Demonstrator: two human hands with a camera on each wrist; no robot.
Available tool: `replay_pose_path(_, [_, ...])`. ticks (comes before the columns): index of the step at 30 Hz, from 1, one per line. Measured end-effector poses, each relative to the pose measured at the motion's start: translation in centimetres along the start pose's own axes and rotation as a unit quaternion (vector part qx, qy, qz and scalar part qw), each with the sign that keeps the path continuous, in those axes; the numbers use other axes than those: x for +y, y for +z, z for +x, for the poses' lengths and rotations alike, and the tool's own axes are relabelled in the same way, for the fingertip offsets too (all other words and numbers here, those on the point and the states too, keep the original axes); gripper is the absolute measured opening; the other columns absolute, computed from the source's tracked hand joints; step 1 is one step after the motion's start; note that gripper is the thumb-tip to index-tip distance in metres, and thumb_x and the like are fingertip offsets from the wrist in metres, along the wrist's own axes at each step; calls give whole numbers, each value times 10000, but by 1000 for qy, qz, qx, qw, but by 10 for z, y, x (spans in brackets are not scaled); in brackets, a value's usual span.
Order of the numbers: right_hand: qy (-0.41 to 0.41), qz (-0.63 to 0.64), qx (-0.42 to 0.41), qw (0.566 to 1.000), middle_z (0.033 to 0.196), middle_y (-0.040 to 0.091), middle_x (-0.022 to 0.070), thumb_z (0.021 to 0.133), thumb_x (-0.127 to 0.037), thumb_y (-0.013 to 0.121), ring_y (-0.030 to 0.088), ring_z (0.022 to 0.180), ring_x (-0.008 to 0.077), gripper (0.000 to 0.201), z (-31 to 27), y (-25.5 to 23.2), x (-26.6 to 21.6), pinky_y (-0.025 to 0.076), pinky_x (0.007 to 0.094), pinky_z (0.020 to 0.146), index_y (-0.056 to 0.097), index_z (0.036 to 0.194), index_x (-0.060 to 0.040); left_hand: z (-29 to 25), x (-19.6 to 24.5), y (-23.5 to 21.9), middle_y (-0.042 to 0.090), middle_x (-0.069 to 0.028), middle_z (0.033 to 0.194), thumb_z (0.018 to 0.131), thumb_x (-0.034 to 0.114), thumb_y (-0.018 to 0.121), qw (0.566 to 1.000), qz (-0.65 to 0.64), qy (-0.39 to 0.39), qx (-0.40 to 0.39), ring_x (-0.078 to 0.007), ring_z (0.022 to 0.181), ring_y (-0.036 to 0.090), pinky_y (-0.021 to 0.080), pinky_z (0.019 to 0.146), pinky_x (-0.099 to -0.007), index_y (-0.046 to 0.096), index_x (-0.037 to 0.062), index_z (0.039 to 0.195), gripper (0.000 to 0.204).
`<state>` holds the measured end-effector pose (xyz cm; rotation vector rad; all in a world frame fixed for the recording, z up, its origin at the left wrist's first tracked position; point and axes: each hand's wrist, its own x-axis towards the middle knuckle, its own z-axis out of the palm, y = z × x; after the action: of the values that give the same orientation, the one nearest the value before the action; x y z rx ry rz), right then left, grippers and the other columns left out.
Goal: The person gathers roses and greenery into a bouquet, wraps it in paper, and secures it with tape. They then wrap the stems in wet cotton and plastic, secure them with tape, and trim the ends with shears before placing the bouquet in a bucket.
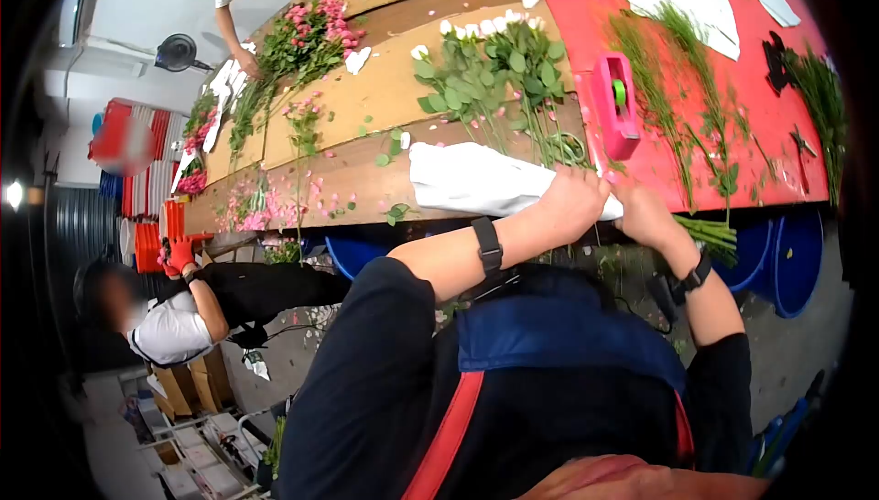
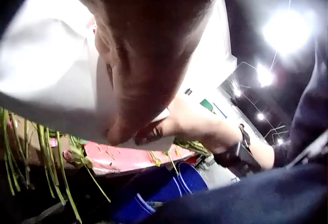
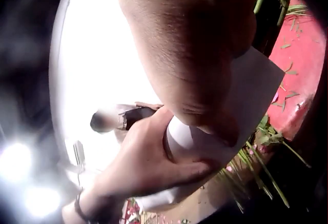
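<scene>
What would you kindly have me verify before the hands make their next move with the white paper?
1. Left hand gripping the white paper: ok.
2. Right hand holding the paper's end: ok.
3. Flowers inside the paper: cannot tell, the inside is hidden.
4. Pink tape dispenser on the table just beyond the hands, green tape loaded: ok.
5. Shears lying apart from both hands: ok.
6. Table free of loose leaves: not ok.

The head camera looks down across the table (image 1: 371, 179); wrist cameras share the hands (image 1: 577, 202) (image 1: 646, 218) closely.
</scene>
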<state>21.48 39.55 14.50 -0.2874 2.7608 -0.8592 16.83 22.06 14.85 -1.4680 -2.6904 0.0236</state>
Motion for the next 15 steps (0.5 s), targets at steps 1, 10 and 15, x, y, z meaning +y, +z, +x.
replay_pose_path(1, [-4, 14, -13, 1000, 836, 647, 214, 648, -112, 731, 624, 820, 394, 323, 0, -6, 0, 498, 458, 708, 652, 956, -58, 1, 2, -5, 662, -105, 831, 649, 208, 731, 999, -25, -3, -31, -269, 806, 658, 499, 739, -379, 605, 88, 985, 379])
replay_pose_path(10, [115, 274, 84, 951, 749, 655, 127, 846, -355, 636, 616, 726, 205, 372, 64, -38, 97, 489, 350, 700, 676, 983, -12, 44, -11, -2, 660, -130, 737, 683, 179, 668, 990, -117, -16, -79, -308, 674, 660, 524, 619, -426, 626, 62, 830, 192])
replay_pose_path(15, [55, 94, 124, 986, 689, 653, 152, 845, -356, 602, 605, 620, 239, 380, 114, -1, 149, 481, 377, 601, 684, 803, 13, 70, -11, 20, 677, -127, 735, 713, 152, 638, 986, -145, -55, -67, -293, 737, 683, 534, 647, -418, 687, 90, 820, 133])
